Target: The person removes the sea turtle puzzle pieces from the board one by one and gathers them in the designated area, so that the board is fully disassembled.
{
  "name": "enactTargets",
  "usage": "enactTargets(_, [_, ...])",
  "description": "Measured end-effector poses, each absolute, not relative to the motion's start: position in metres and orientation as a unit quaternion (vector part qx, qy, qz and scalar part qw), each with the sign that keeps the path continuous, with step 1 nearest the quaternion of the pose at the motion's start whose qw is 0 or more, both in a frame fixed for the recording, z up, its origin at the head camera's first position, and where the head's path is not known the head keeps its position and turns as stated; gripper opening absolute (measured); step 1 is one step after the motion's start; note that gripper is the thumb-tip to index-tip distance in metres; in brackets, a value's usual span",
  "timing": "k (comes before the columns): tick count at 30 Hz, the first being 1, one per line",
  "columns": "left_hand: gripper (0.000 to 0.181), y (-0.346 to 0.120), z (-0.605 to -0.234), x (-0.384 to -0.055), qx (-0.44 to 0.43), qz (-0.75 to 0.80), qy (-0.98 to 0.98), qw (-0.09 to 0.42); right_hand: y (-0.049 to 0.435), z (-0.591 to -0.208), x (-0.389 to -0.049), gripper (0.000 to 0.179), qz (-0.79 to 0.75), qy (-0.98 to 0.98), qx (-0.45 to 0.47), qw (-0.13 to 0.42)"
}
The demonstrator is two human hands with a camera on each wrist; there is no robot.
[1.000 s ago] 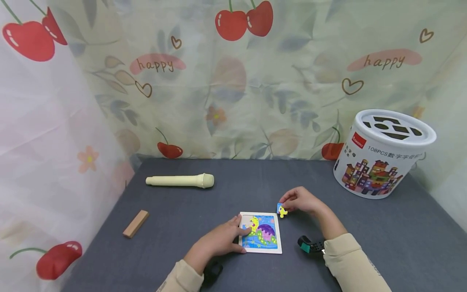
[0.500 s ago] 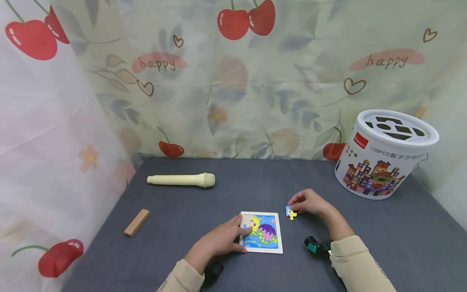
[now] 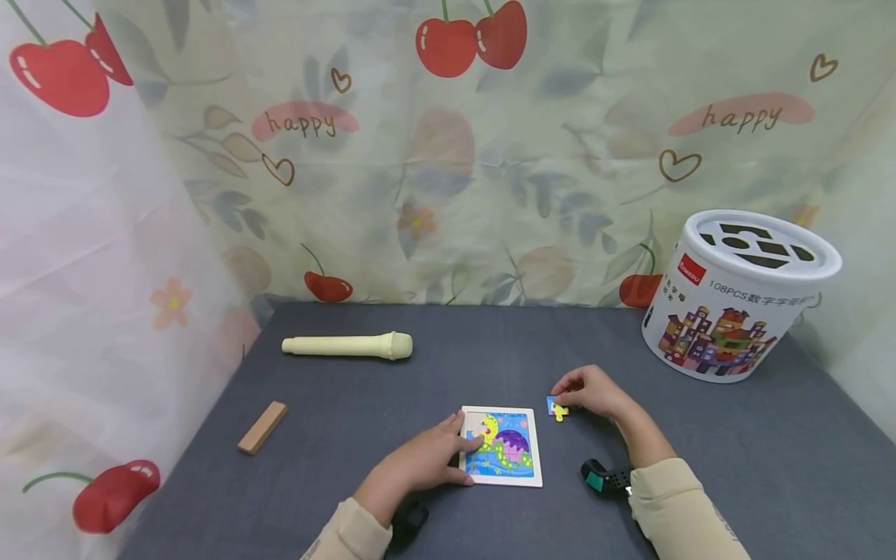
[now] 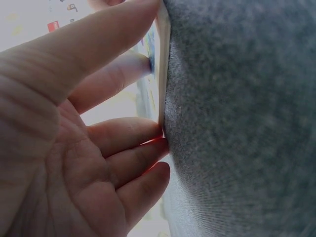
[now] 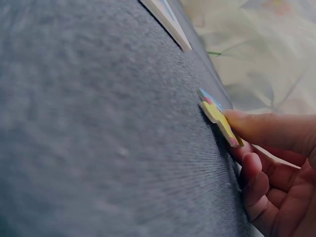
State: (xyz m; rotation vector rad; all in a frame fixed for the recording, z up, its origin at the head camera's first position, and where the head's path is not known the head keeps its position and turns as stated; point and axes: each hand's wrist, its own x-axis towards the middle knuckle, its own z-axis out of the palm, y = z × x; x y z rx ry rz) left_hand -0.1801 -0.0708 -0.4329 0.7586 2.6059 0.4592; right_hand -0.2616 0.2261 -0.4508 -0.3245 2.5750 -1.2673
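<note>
A small jigsaw puzzle [image 3: 537,459] in a pale wooden frame lies on the dark cloth, its picture a yellow and purple creature on blue. My left hand [image 3: 432,453] rests on its left side. The thumb touches the near left corner, one finger reaches over the picture, and the other fingertips meet the frame's edge in the left wrist view. To the right of the frame, my right hand [image 3: 591,390] pinches a blue and yellow puzzle piece [image 5: 213,111] between thumb and fingers. The piece is tilted, close over the cloth, apart from the frame.
Behind on the left lies a cream toy microphone [image 3: 346,346]. A wooden block [image 3: 262,428] is at the far left. At the back right stands a big white bucket [image 3: 735,311] with a slotted lid. Black straps [image 3: 605,477] show by both wrists.
My right hand has drawn the puzzle piece a little to the right, away from the frame's far right corner, and then stayed nearly still. The left hand keeps its place on the puzzle.
</note>
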Motion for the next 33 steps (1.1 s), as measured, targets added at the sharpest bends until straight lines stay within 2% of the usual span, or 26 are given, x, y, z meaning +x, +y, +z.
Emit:
enactTargets(15, [0.06,-0.069,-0.431,-0.18,0.264,0.162,0.93,0.198,0.226,-0.452,-0.259,0.014,-0.435,0.886,-0.124,0.1])
enactTargets(24, [0.055,-0.066,-0.43,-0.177,0.305,0.148,0.927,0.162,0.204,-0.44,-0.251,0.011,-0.413,0.897,-0.141,0.064])
enactTargets(33, [0.053,-0.061,-0.429,-0.177,0.285,0.138,0.931,0.184,0.168,-0.432,-0.249,0.017,-0.409,0.888,-0.189,0.092])
